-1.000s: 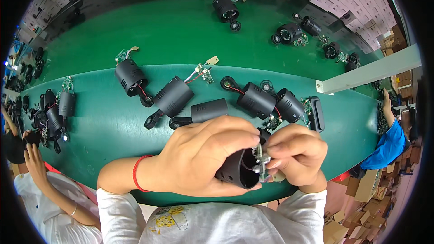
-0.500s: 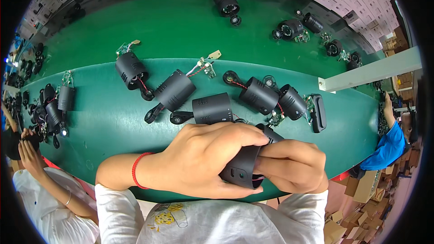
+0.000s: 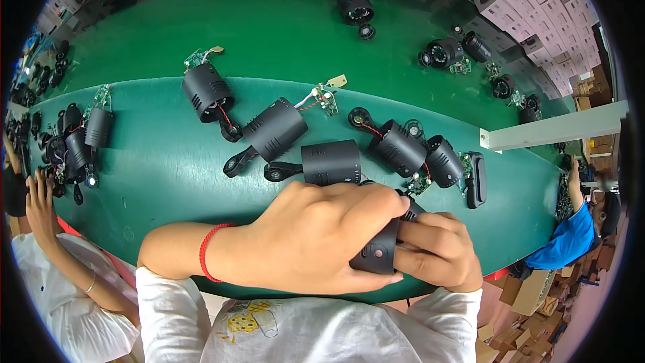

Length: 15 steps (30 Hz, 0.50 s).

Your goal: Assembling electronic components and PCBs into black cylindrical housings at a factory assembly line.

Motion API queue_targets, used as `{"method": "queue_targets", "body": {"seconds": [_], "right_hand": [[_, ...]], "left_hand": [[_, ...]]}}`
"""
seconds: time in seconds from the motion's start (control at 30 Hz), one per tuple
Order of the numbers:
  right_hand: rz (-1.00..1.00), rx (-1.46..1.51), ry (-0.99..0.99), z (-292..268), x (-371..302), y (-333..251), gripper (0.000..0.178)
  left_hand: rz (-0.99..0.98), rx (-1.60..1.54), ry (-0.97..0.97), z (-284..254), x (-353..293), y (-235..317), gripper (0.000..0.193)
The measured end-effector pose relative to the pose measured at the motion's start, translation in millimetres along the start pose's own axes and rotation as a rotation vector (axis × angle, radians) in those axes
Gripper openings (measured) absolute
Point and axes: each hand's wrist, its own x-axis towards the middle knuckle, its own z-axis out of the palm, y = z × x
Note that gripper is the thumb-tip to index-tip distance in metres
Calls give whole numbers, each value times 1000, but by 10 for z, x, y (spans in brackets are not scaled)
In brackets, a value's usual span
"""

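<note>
My left hand (image 3: 316, 238) wraps round a black cylindrical camera housing (image 3: 376, 253) close to my body, thumb and fingers on its sides. At the housing's open end, my right hand (image 3: 435, 250) has its fingers bent and reaching into the opening. Whatever those fingertips touch or pinch is hidden inside. Just beyond my left hand lies another black housing (image 3: 330, 163) with a short arm and round base. A similar housing (image 3: 275, 129), with a circuit board (image 3: 326, 99) on wires, rests behind it.
More housings lie ahead, including one at the left (image 3: 207, 93) and one at the right (image 3: 398, 148), beside a black oblong part (image 3: 476, 180). A pale metal bar (image 3: 554, 124) crosses at right. A co-worker's hand (image 3: 40, 198) is at far left; a blue-sleeved person (image 3: 564, 242) sits right.
The view has shifted slightly, so the table's things appear further right. The housing in my hands has turned a little, and my right fingers remain at its opening.
</note>
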Motion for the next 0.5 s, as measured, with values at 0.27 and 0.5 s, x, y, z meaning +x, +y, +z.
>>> {"method": "queue_targets", "body": {"seconds": [0.27,0.5], "right_hand": [[-87,65,101,59,-90,103,31],[-79,99,81,44,-76,119,31]], "left_hand": [[65,-19,28,4,36,4,60],[100,-11,49,12,46,-6,59]]}}
